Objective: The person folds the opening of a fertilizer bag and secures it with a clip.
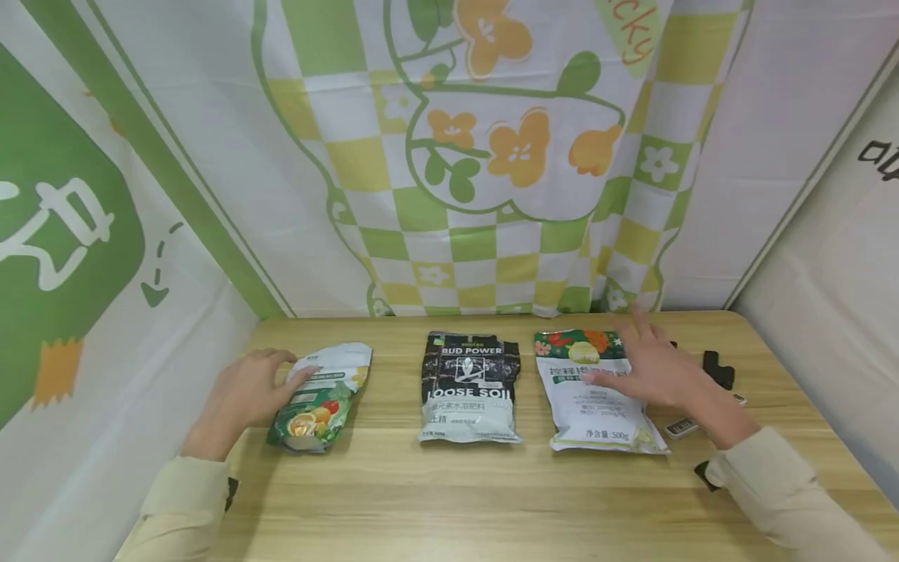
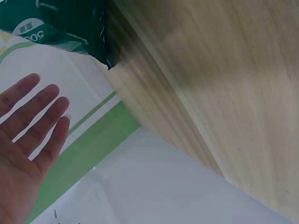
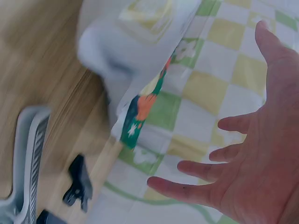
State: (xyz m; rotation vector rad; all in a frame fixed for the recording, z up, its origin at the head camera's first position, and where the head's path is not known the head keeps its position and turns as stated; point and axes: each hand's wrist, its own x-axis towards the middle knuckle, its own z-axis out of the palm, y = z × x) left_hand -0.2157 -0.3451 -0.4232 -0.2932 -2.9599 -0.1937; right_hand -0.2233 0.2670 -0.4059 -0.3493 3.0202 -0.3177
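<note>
Three packets lie in a row on the wooden table. Beside the left one, a green and white pouch with fruit and vegetable pictures, is my left hand; its fingers look extended and apart from the pouch in the left wrist view. In the middle lies a black and white packet marked "BUD POWER LOOSE SOIL". The right one is a white fertilizer bag with a green floral top band, marked 500g. Over its right side hovers my right hand, fingers spread and holding nothing, as the right wrist view shows.
Right of the white bag, partly behind my right wrist, lies a grey tool with a ridged strip. A small black object sits farther back. A patterned curtain closes the table's far side, with cloth walls left and right.
</note>
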